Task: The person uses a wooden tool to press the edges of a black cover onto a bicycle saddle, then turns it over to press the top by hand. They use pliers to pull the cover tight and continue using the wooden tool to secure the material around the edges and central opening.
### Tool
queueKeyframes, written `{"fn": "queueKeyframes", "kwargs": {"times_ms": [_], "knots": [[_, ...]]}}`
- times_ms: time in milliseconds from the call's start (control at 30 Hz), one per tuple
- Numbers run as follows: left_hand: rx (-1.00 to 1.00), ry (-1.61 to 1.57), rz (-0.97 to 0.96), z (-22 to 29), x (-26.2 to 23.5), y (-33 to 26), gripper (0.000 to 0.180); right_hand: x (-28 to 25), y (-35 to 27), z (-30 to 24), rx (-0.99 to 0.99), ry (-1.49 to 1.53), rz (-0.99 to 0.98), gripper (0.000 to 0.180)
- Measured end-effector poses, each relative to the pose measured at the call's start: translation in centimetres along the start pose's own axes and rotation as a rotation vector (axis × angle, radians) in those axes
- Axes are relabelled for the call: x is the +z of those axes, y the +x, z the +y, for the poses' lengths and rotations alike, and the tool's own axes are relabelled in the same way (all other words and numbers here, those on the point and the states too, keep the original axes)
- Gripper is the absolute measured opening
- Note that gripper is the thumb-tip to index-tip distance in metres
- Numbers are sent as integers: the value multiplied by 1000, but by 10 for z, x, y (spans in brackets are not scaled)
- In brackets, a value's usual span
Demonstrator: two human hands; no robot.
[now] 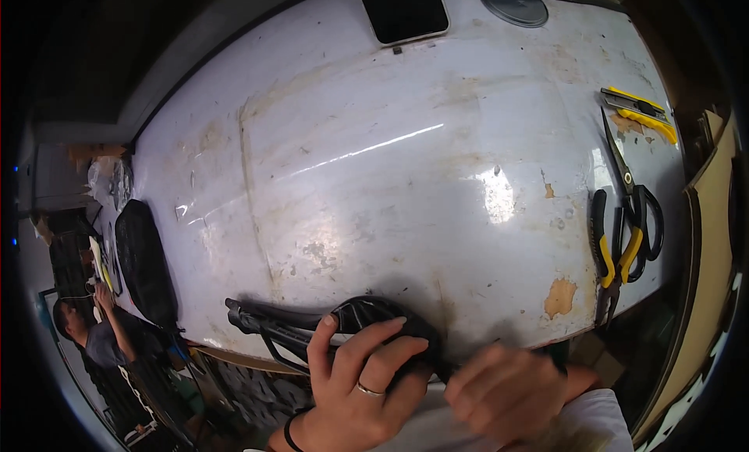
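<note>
A black bicycle saddle with its metal rails lies at the near edge of a worn white table. My left hand, wearing a ring and a dark wrist band, wraps its fingers over the saddle's rear. My right hand is blurred beside it on the right, fingers curled against the saddle's dark edge; what it pinches is hidden.
Black scissors, yellow-handled pliers and a yellow utility knife lie at the table's right. A dark phone and a round lid sit at the far edge. Another black saddle rests left. A person works at lower left.
</note>
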State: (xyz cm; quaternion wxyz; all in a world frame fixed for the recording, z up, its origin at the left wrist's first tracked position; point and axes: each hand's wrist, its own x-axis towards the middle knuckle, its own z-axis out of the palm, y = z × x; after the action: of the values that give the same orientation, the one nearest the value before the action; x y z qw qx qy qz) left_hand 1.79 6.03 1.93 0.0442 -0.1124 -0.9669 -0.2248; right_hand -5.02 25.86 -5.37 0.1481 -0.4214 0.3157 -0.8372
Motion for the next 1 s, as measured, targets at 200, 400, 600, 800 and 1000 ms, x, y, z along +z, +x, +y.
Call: {"fn": "queueKeyframes", "kwargs": {"times_ms": [200,400,600,800,1000], "knots": [[10,7,8,1,3,1,15,16,4,0,-118,-284,-39,39],[42,40,-85,-9,-3,0,17,27,-16,-4,-276,-255,60,37],[130,62,-98,-21,-3,0,18,27,-11,10,-283,-323,22,36],[251,73,-36,-29,-2,-5,11,1,3,-2,-10,-48,-1,37],[313,81,-2,-32,-4,0,10,13,-7,-11,15,-236,-119,28]]}}
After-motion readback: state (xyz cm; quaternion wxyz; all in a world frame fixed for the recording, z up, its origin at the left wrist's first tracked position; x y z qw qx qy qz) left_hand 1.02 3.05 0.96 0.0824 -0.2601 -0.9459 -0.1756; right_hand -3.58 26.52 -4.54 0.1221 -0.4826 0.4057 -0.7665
